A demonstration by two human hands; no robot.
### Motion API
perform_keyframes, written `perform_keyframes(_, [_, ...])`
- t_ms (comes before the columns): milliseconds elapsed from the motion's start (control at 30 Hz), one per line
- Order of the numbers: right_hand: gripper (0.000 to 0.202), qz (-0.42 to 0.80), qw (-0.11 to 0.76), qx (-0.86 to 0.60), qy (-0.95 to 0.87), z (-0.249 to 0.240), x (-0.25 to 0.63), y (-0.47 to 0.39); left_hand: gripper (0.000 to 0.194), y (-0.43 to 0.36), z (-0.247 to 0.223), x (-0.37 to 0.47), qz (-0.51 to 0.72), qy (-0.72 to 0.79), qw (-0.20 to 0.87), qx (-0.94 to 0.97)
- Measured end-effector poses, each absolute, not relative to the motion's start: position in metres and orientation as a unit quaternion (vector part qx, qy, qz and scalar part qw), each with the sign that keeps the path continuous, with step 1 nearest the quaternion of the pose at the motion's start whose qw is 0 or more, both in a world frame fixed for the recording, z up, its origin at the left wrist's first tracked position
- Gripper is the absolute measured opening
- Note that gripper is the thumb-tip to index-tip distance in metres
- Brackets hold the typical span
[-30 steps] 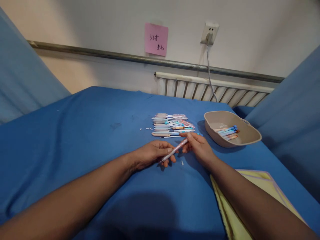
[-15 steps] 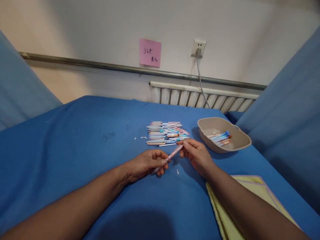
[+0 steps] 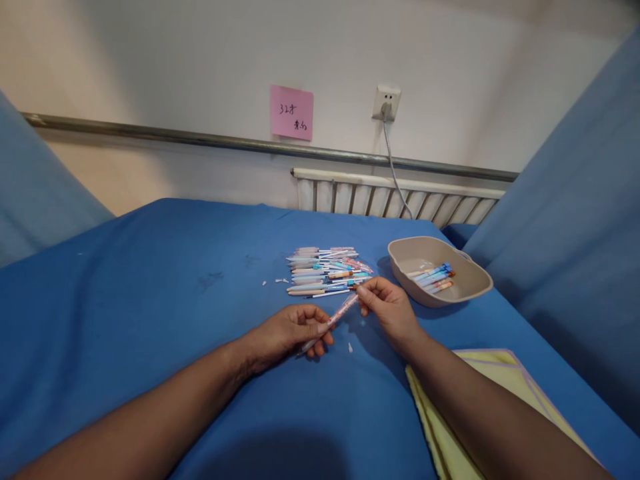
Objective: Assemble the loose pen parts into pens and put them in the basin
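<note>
The one readable text is handwritten in dark ink on a square pink note [image 3: 292, 127] on the far wall [image 3: 200, 60], just above the metal rail [image 3: 200, 137] and to the left of the power socket [image 3: 393, 97]. Its upper line, set toward the left, begins with the number "32", followed by a single character that looks like "才", though its reading is uncertain. A second, shorter line sits lower and toward the right; it appears to be Chinese handwriting, too small and loosely written to make out.

Bare forearms [image 3: 170, 397], bare hands [image 3: 284, 333]
</note>
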State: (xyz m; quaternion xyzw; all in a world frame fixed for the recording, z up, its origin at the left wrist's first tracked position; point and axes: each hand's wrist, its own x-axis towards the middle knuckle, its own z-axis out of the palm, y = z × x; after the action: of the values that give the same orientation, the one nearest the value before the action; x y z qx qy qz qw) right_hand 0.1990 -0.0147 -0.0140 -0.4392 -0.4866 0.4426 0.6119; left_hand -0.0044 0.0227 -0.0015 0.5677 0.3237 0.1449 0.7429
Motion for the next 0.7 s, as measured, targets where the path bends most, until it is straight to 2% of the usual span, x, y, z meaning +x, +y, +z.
perform_keyframes(333, [0.027,0.460,0.624,-0.422,-0.470,-0.020,0.200,-0.012,0.027,0.023,-0.002,-0.004,0.136,0.325,0.730,0.585])
perform_keyframes(500, [0.037,0.466,0.629,-0.440,-0.440,-0.025,0.200,0.000,0.027,0.026,-0.003,-0.006,0.148,0.341,0.713,0.594])
perform_keyframes(600, [0.037,0.462,0.584,-0.486,-0.457,-0.028,0.198,0.011,0.027,0.029,0.005,0.000,0.190,0.371,0.674,0.611])
perform_keyframes(700, [0.024,0.449,0.531,-0.519,-0.498,-0.033,0.196,0.020,0.028,0.035,0.029,0.020,0.223,0.370,0.620,0.655])
